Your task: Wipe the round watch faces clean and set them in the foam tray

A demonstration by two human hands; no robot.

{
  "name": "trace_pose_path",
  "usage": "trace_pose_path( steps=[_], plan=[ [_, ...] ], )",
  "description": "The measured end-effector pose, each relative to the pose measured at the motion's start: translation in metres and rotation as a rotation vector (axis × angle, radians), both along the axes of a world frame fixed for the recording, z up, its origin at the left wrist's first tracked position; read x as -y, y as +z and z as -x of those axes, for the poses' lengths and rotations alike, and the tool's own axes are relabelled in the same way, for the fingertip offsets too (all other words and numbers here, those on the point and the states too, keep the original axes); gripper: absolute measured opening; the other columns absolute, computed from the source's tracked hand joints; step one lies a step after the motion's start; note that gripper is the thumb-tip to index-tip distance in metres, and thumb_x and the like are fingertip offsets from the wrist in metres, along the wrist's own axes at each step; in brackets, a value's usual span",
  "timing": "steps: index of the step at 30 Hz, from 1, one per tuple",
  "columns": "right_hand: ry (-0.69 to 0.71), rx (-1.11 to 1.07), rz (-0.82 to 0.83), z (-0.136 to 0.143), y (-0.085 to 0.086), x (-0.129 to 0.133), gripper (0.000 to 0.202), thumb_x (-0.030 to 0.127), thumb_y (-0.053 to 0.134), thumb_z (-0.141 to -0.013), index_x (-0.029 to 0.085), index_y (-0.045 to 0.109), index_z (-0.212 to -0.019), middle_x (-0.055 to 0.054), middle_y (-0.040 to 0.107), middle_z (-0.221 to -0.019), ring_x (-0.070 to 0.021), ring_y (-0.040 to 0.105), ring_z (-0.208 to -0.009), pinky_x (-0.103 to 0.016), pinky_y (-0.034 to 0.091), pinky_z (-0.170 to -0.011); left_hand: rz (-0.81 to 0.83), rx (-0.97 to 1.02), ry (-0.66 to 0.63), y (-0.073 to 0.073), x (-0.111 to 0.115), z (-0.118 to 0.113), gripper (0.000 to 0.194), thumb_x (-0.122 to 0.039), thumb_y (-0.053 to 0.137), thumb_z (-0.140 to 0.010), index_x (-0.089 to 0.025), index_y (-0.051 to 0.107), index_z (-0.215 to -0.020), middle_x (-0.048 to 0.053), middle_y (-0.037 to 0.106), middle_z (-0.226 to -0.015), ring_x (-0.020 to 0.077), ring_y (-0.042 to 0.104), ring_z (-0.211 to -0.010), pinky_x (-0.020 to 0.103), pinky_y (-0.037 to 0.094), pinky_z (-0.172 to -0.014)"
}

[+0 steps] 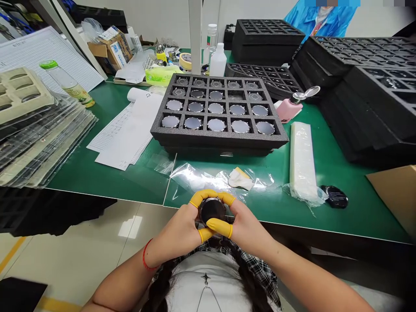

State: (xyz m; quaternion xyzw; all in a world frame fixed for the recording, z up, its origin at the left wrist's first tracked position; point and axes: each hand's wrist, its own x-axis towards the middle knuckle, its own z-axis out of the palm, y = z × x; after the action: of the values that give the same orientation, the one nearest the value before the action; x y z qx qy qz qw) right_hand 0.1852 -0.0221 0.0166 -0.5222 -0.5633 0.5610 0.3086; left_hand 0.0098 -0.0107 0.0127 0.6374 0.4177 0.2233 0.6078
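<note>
A round watch case [212,209] with a dark face is held between both hands, just off the table's front edge. My left hand [185,223] grips its left side, yellow finger cots on the thumb and index finger. My right hand [242,219] holds the right side, its yellow-covered thumb lying over the lower part of the face. Beyond the hands stands a black foam tray [221,138] with round watch cases in its compartments; the front two rows show pale, shiny faces. A white cloth [239,180] with a yellow piece lies on clear plastic film [198,175] nearer to me.
Right of the tray stand a pink pump bottle [289,108] and a long white wrapped pack [302,156]. Paper sheets [126,134] and stacked plastic trays [48,147] lie left. Black foam stacks [364,108] fill the right side; a person in blue [341,21] is behind them.
</note>
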Motion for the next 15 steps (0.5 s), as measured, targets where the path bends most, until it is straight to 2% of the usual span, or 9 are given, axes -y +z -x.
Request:
trace_pose_path(
  steps=[3, 7, 11, 15],
  plan=[
    [0.055, -0.16, 0.105, 0.0, 0.0, -0.003, 0.027, 0.027, 0.068, -0.077, 0.02, 0.065, -0.103, -0.004, 0.066, -0.099, -0.023, 0.059, -0.097, -0.039, 0.047, -0.089, -0.034, -0.015, 0.009, 0.001, 0.003, 0.001, 0.051, -0.015, 0.066, -0.081, -0.032, 0.048, -0.126, -0.001, 0.062, -0.12, 0.0157, 0.065, -0.097, 0.026, 0.052, -0.084],
    [0.073, -0.345, 0.176, 0.0, -0.003, -0.004, 0.025, 0.042, 0.069, -0.08, 0.019, 0.07, -0.091, -0.002, 0.065, -0.085, -0.0189, 0.058, -0.084, -0.033, 0.048, -0.08, -0.082, 0.007, -0.002, 0.007, 0.005, 0.0, 0.045, -0.02, 0.066, -0.084, -0.031, 0.051, -0.124, 0.0, 0.061, -0.123, 0.0173, 0.063, -0.106, 0.026, 0.051, -0.09],
    [0.023, -0.354, 0.204, 0.001, -0.006, -0.005, 0.037, 0.055, 0.069, -0.078, 0.018, 0.068, -0.07, 0.0, 0.062, -0.07, -0.0158, 0.053, -0.069, -0.03, 0.046, -0.069, -0.032, 0.031, -0.017, 0.011, 0.005, -0.003, 0.045, -0.019, 0.066, -0.083, -0.028, 0.05, -0.124, 0.0, 0.065, -0.111, 0.0153, 0.065, -0.092, 0.025, 0.052, -0.08],
    [-0.054, -0.376, 0.213, 0.0, -0.005, -0.006, 0.048, 0.062, 0.06, -0.082, 0.018, 0.069, -0.065, 0.0, 0.062, -0.066, -0.0155, 0.051, -0.068, -0.029, 0.045, -0.067, 0.071, 0.09, -0.015, 0.01, 0.004, -0.002, 0.051, -0.017, 0.069, -0.08, -0.026, 0.048, -0.126, 0.002, 0.066, -0.111, 0.017, 0.065, -0.092, 0.028, 0.054, -0.08]
  ],
)
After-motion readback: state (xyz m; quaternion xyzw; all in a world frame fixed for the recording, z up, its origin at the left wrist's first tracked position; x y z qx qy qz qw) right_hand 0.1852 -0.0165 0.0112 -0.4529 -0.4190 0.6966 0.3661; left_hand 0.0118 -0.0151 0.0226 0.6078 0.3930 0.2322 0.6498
